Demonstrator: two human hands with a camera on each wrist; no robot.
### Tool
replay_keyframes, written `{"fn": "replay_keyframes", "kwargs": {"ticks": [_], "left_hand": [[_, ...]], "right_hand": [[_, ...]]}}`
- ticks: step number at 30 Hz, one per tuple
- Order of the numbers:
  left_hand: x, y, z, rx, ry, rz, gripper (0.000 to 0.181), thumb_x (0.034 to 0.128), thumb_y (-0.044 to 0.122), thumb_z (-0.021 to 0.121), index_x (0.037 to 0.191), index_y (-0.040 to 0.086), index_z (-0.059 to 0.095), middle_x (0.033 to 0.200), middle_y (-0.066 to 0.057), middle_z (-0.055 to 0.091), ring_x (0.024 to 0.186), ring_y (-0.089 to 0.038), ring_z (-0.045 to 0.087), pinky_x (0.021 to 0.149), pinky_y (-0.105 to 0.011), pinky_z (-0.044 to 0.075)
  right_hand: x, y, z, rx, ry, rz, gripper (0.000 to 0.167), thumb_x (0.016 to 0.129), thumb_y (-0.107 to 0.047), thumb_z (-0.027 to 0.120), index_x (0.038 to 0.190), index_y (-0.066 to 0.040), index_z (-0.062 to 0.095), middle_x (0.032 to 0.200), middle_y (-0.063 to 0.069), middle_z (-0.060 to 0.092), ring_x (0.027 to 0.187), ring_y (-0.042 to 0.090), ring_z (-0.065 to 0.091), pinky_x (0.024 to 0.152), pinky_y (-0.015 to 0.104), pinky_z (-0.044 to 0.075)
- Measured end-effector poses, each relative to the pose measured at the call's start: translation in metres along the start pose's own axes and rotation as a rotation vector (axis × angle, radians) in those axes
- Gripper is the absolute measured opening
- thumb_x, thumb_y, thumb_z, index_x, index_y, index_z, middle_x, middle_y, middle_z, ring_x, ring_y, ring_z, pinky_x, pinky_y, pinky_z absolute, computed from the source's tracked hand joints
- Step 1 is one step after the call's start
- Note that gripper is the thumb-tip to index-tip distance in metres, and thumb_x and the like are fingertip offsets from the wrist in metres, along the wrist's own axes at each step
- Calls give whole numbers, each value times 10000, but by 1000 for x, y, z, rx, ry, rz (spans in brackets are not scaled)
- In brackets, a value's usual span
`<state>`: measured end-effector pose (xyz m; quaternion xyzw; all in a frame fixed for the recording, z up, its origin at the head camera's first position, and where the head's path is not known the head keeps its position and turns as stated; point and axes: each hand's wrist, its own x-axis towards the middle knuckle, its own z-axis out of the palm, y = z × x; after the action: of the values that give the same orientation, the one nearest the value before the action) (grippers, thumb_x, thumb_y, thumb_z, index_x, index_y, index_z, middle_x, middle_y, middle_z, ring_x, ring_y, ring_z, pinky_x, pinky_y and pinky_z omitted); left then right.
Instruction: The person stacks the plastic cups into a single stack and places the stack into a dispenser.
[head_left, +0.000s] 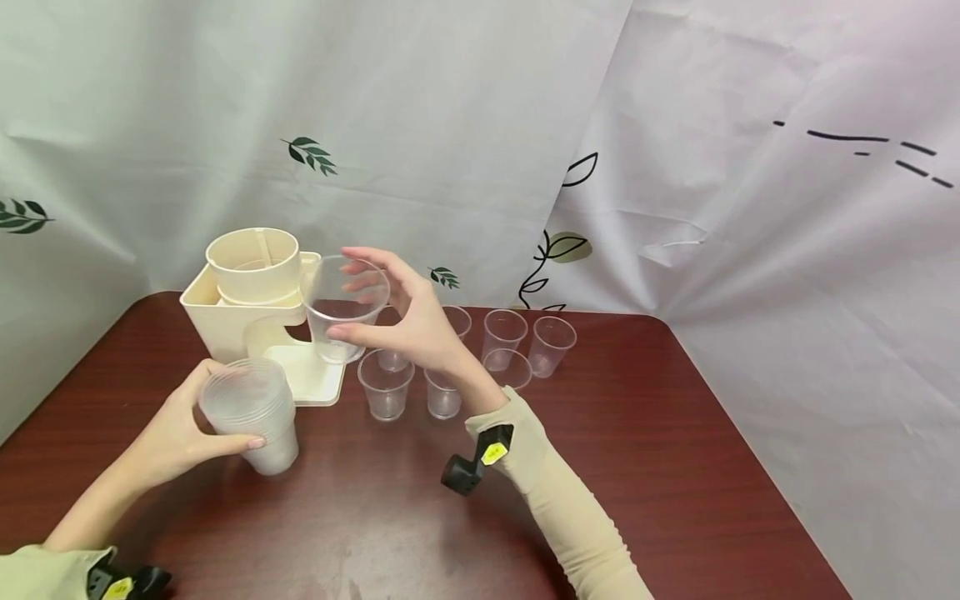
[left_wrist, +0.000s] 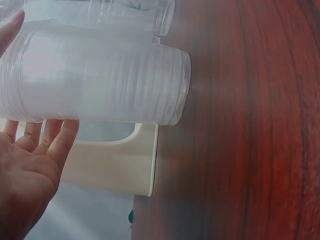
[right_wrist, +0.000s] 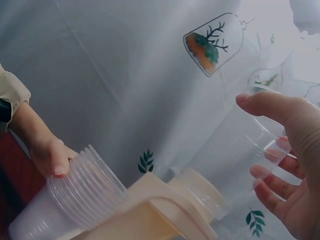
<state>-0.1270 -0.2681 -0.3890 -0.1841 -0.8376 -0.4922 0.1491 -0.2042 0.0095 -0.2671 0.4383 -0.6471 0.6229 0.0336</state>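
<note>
My left hand [head_left: 174, 433] grips a stack of nested clear plastic cups [head_left: 258, 417] near the front left, thumb along the near side; in the left wrist view the stack [left_wrist: 100, 75] lies across the palm side of the hand [left_wrist: 30, 165]. A single clear cup [head_left: 337, 321] is held up in my right hand [head_left: 412, 321], fingers behind it and thumb in front, beside the cream holder [head_left: 225, 325]. The right wrist view shows that cup [right_wrist: 230, 140] between thumb and fingers of the hand [right_wrist: 295, 165], with the stack [right_wrist: 75, 200] lower left.
Several clear cups stand in rows at the back middle of the brown table [head_left: 637, 467], among them one at the right end [head_left: 551, 346] and one in the front row [head_left: 386, 387]. Behind the table hangs a pale curtain [head_left: 450, 125] with leaf prints.
</note>
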Motion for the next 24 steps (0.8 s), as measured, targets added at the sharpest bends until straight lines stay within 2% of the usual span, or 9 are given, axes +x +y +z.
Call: {"fn": "replay_keyframes", "kwargs": {"ticks": [5, 10, 13, 16, 21, 24], "left_hand": [[1, 1, 1, 12, 8, 0, 745, 538, -127, 848, 1158, 19, 461, 1095, 163, 556, 903, 33, 549, 743, -77, 423], [1, 1, 1, 15, 7, -3, 750, 542, -121, 850, 1166, 27, 462, 1092, 168, 553, 909, 37, 544, 749, -72, 416], [0, 1, 1, 10, -4, 3, 752, 550, -122, 846, 1174, 37, 459, 1094, 177, 550, 915, 41, 541, 746, -76, 418], [-1, 0, 1, 9, -8, 5, 752, 550, -124, 844, 1174, 34, 455, 1094, 174, 547, 917, 40, 540, 744, -79, 421], [-2, 0, 0, 17, -4, -11, 750, 557, -119, 844, 1177, 30, 449, 1096, 168, 537, 912, 39, 535, 730, -82, 425], [-2, -1, 0, 10, -9, -7, 746, 564, -127, 837, 1179, 30, 446, 1091, 166, 539, 905, 37, 540, 721, -89, 434]], "right_hand": [[3, -7, 8, -1, -10, 12, 747, 698, 88, 781, 1363, -5, 454, 1229, 211, 550, 1027, 89, 589, 950, 350, 502], [3, -21, 16, 4, -22, 31, 728, 698, 131, 751, 1352, 57, 439, 1234, 261, 532, 1065, 298, 587, 932, 276, 501], [3, -23, 21, 14, -34, 26, 717, 701, 138, 744, 1344, 78, 435, 1244, 292, 517, 1086, 401, 559, 914, 261, 509], [5, -15, 25, 25, -45, 16, 729, 700, 129, 754, 1352, 59, 435, 1250, 289, 515, 1092, 396, 568, 896, 257, 520], [9, 0, 30, 28, -65, -8, 778, 706, 75, 782, 1392, -30, 429, 1252, 223, 531, 1102, 304, 593, 927, 269, 507], [8, -10, 33, 14, -78, 5, 775, 718, 77, 771, 1400, -17, 415, 1264, 225, 536, 1114, 289, 590, 959, 261, 486]]}}
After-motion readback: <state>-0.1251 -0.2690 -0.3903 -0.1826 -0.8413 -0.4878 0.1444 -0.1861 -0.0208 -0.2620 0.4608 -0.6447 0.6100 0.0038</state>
